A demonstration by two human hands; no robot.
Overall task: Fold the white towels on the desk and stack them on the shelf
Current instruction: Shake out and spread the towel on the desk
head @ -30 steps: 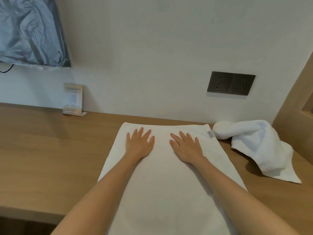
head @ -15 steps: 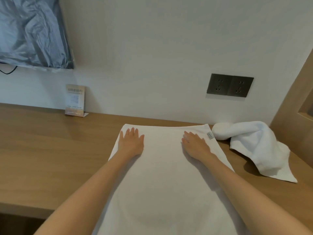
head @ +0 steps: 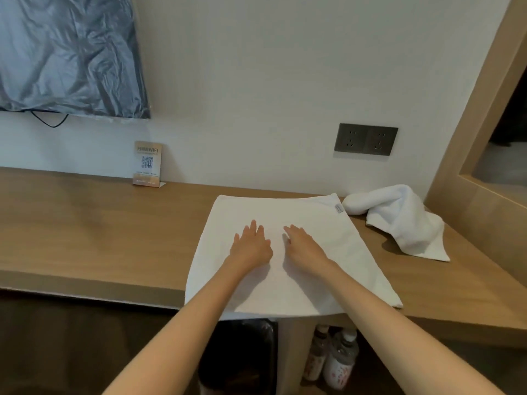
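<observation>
Wooden worktop (head: 85, 223), flat towel (head: 336, 252) pinned smooth under open left hand (head: 251, 248) and right hand (head: 305, 248), gripping nothing, crumpled towel (head: 405, 220) waiting at two o'clock.

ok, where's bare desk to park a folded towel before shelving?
Widest bare patch: the desk left of the flat towel, in front of the WiFi card. A narrower strip lies near the front edge, right of that towel. Crowded: centre, under the left hand and right hand, and back right by the crumpled towel.
</observation>
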